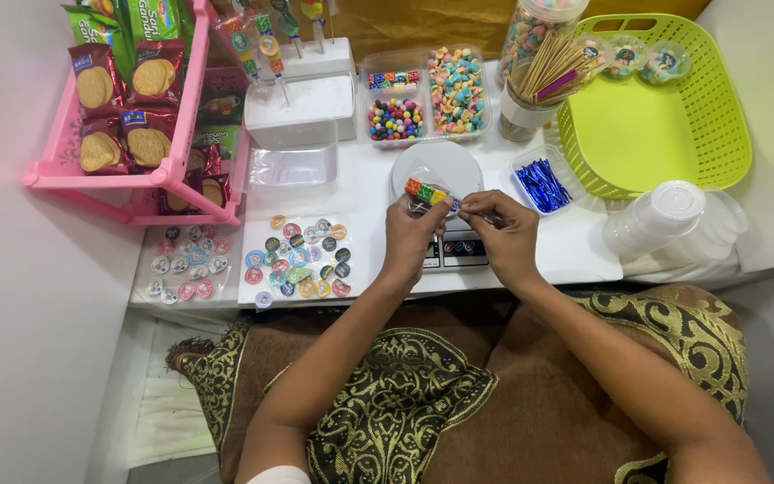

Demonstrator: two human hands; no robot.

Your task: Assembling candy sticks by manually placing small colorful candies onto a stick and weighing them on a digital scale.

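Above the small digital scale [445,170] at the middle of the table [575,242], both hands meet on one clear plastic wrapper [427,193] holding a row of coloured candies, orange, green and yellow, seemingly threaded on a stick. The left hand [412,235] has its grip closed on the wrapper's lower edge, and the right hand [505,235] pinches the wrapper's twisted end between thumb and fingertips, just beside the left thumb. The scale has a round white pan, partly hidden by the wrapper and fingers; its button panel peeks out between the two wrists. To the right lies one shallow clear tray of shiny blue twist ties [541,185], then a stack of translucent plastic cups [665,220] lying on its side, and one lime-green woven-look plastic basket [656,108] with three small filled cups at its far rim. Behind the scale stand a cup of wooden skewers [548,76], a tall jar of pastel sweets [539,22] and a clear divided box of candies [427,94] with three compartments. To the left, many round stickers [302,258] lie flat on two sheets, near a white foam block [302,108] holding finished sticks and a pink plastic rack [127,116] of biscuit packets.
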